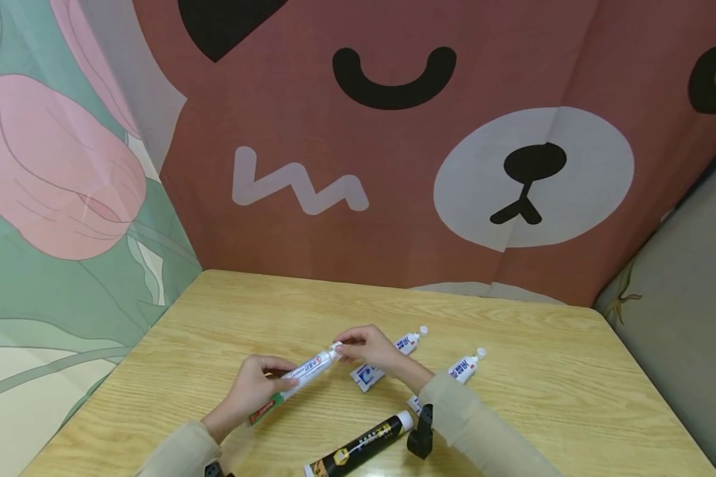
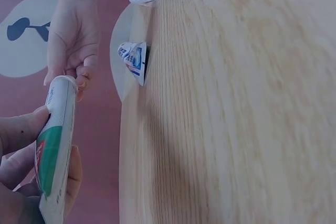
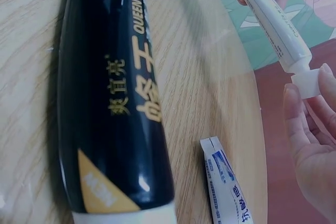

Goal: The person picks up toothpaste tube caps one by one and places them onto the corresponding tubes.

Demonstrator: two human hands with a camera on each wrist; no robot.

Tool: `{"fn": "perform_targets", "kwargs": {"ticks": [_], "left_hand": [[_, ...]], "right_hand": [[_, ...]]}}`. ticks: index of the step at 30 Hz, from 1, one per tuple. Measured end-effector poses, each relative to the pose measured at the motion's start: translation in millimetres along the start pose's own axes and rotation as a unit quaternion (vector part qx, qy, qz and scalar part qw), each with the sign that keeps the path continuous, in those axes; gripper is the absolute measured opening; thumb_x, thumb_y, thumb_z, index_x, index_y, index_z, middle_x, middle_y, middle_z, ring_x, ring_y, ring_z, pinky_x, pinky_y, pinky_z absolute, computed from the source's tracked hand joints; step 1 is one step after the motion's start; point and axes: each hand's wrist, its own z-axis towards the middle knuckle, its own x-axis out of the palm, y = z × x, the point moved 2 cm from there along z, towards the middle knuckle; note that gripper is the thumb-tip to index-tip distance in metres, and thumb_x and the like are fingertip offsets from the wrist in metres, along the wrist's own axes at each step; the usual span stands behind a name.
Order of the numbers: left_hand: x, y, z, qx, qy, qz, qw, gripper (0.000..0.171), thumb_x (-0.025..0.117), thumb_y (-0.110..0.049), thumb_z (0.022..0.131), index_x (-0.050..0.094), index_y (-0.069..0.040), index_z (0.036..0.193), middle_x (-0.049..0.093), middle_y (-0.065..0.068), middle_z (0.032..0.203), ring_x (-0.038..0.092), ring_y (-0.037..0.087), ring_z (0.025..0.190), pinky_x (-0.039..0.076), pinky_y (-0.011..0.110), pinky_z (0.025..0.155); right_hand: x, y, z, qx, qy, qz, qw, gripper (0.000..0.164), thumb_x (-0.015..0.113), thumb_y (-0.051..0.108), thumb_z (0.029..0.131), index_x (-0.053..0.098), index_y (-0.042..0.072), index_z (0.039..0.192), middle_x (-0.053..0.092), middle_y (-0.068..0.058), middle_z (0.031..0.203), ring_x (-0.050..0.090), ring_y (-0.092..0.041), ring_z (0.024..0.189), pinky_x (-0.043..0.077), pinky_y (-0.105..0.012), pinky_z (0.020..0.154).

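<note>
A white toothpaste tube [image 1: 310, 371] with a green and red tail end is held up in the air above the table. My left hand [image 1: 255, 387] grips its body between thumb and fingers. With thumb and fingertips, my right hand [image 1: 366, 346] pinches the white cap [image 3: 307, 83] at the other end. A short neck of the tube shows beside the cap in the right wrist view. Behind the right hand lies a small white-and-blue toothpaste tube [image 1: 368, 376]. A second such tube [image 1: 462, 371] lies partly hidden under the right forearm.
A black toothpaste tube [image 1: 364, 449] with gold print and a white cap lies near the front of the wood-grain table [image 1: 262, 298]. A curtain with a bear print [image 1: 394, 165] hangs along the table's back edge. Black camera mounts sit on both wrists.
</note>
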Motion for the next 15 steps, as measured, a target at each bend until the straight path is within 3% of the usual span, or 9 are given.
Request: {"fn": "perform_targets", "kwargs": {"ticks": [8, 15], "left_hand": [[0.5, -1.6, -0.6, 0.002, 0.0, -0.002, 1.0, 0.024, 0.075, 0.001, 0.067, 0.068, 0.006, 0.09, 0.066, 0.016, 0.089, 0.062, 0.022, 0.078, 0.051, 0.028, 0.064], [1.6, -2.0, -1.2, 0.004, -0.003, -0.013, 0.9999, 0.023, 0.075, 0.003, 0.067, 0.068, 0.006, 0.088, 0.066, 0.017, 0.091, 0.063, 0.024, 0.082, 0.052, 0.029, 0.067]], "right_hand": [[-1.1, 5.0, -3.8, 0.003, 0.013, 0.005, 1.0, 0.027, 0.058, -0.004, 0.085, 0.056, -0.016, 0.11, 0.063, -0.025, 0.096, 0.064, -0.032, 0.082, 0.047, -0.052, 0.078], [-1.7, 3.7, -3.4, 0.013, 0.008, 0.011, 1.0, 0.027, 0.059, -0.005, 0.084, 0.057, -0.015, 0.109, 0.063, -0.025, 0.097, 0.066, -0.021, 0.077, 0.049, -0.047, 0.077]]}}
